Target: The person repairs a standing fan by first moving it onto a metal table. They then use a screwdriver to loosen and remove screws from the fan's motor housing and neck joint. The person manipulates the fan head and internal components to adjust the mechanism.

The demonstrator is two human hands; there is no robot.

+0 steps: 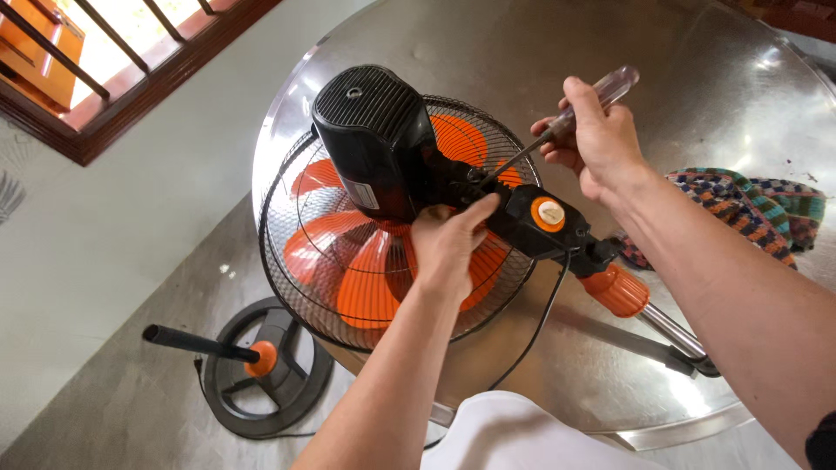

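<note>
head view: fan [383, 218] lies face down on round metal tabletop [697, 78]
left hand [448, 244]: fingers grip fan neck
right hand [596, 139]: fingers closed around screwdriver [557, 126]

A round stainless-steel table [714, 78] fills most of the view, its polished top throwing back bright glare. Below lies a grey mottled floor [113, 392], perhaps polished stone. A pale wall [131, 200] rises at the left, where a dark wooden window frame [131, 122] with bars admits strong daylight.
</note>
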